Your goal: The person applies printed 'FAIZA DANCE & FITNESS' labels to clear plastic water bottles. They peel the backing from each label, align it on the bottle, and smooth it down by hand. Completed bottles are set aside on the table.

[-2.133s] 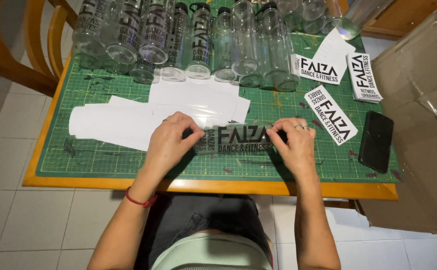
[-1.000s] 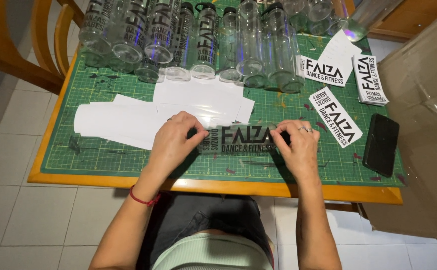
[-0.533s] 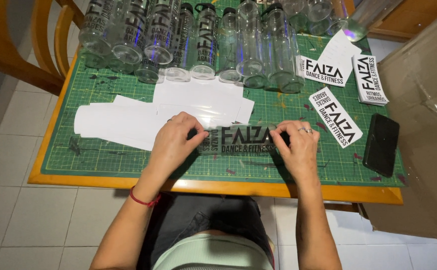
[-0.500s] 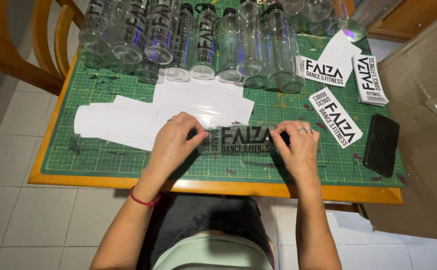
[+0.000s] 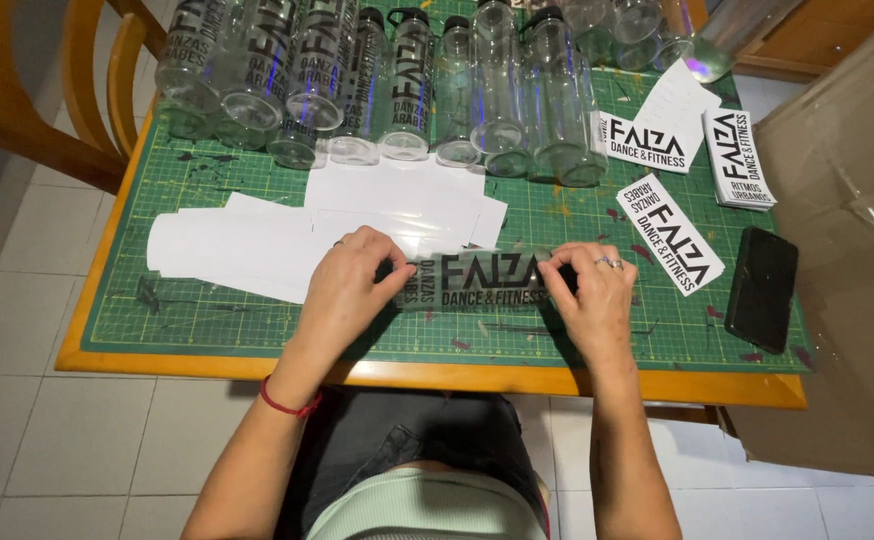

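Observation:
A clear transfer sticker [image 5: 482,281] with black lettering lies flat on the green cutting mat [image 5: 207,310]. My left hand [image 5: 342,290] pinches its left end, and my right hand [image 5: 592,295], with a ring on one finger, pinches its right end. Both hands rest low on the mat near the table's front edge. White backing sheets [image 5: 257,245] lie just left of and behind my left hand.
A row of clear bottles [image 5: 397,90], several with black lettering, stands along the back of the mat. White printed stickers [image 5: 672,235] lie at the right, with a stack [image 5: 739,160] farther back. A black phone [image 5: 762,290] lies at the right edge. A wooden chair [image 5: 67,110] stands at the left.
Both hands stay on the sticker's ends with only slight finger shifts. The view has drifted a little.

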